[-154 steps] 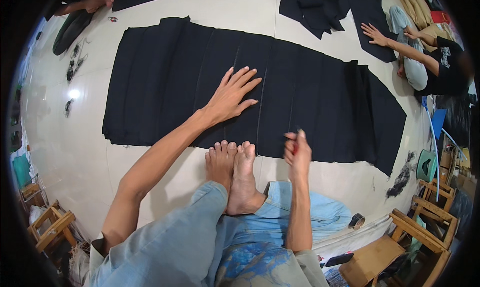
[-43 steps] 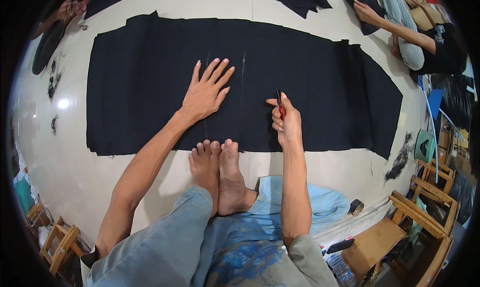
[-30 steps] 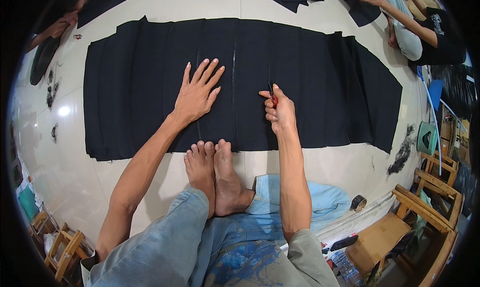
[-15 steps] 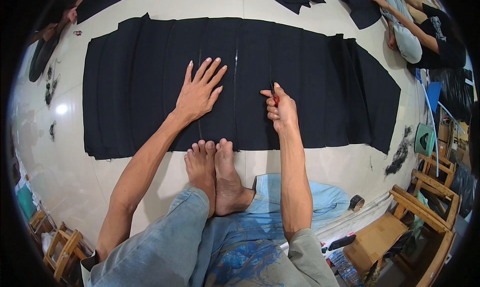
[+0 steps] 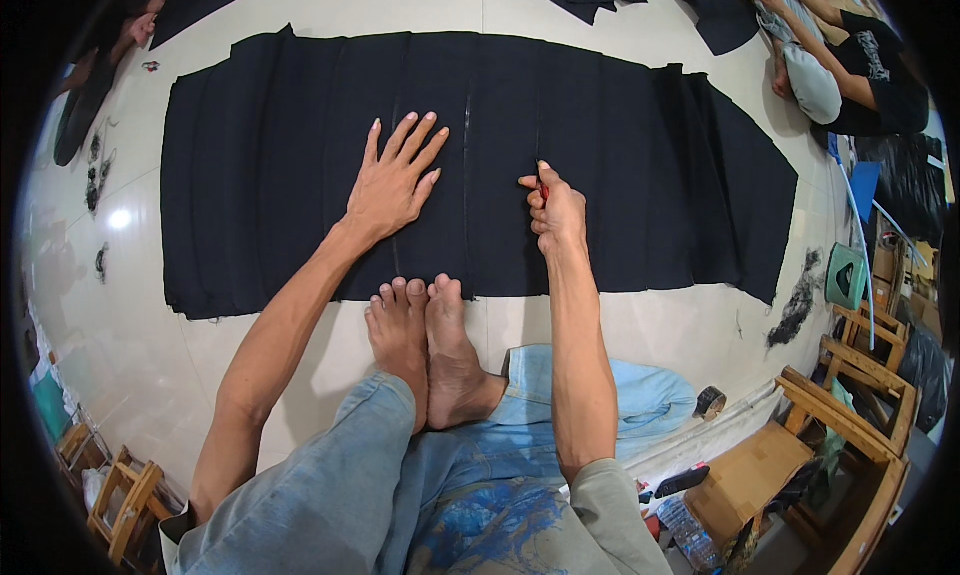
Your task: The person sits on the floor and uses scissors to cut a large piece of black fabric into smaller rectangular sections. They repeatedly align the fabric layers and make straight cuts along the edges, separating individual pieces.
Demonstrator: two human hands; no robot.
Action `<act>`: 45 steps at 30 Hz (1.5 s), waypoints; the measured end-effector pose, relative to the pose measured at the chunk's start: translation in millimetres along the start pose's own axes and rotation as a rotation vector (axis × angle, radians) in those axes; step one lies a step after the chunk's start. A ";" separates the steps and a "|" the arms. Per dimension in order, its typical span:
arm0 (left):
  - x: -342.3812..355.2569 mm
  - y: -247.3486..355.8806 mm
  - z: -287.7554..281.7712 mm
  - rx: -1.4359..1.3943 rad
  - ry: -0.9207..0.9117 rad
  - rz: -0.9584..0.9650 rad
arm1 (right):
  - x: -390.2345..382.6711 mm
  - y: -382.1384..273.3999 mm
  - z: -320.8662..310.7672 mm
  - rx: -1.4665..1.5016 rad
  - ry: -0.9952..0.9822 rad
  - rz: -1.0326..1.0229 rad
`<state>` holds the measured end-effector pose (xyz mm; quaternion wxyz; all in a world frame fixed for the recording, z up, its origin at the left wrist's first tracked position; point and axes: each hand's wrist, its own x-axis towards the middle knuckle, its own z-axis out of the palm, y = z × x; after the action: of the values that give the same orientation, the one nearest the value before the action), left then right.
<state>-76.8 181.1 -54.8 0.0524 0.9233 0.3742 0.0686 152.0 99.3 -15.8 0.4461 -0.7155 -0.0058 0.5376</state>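
Observation:
A wide black cloth (image 5: 300,175) lies spread on the floor, crossed by several seams or folds running away from me. My left hand (image 5: 393,180) rests on it palm down, fingers spread, holding nothing. Over the cloth to the right, my right hand (image 5: 556,203) is closed round a small red-handled tool (image 5: 544,191). Its dark tip is hard to make out against the cloth. Near the cloth's front edge are my bare feet (image 5: 440,345).
Another person (image 5: 830,65) sits at the far right, hands by more black cloth (image 5: 715,10). A second person's hands (image 5: 145,25) show at the far left. Dark thread tufts (image 5: 797,300) lie on the floor. Wooden frames (image 5: 850,415) and a cardboard box (image 5: 755,475) stand near right.
My right hand has shifted slightly left with the red-handled tool and turned a little, so less of the red shows. My left hand stays flat on the cloth.

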 end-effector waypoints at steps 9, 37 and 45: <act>-0.8 -0.1 1.5 -0.003 0.005 0.008 | -8.5 7.3 -10.8 0.010 -0.087 -0.073; -9.1 -3.4 -39.0 -0.169 -0.032 0.152 | -33.5 16.1 -60.4 0.108 -0.115 -0.291; 37.9 80.6 6.2 -0.089 -0.081 0.196 | -11.6 11.7 -42.1 0.135 -0.255 -0.006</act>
<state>6.2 149.7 -45.6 0.1015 0.9543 0.2761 0.0526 174.2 60.1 -13.5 0.4906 -0.6098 -0.0284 0.6218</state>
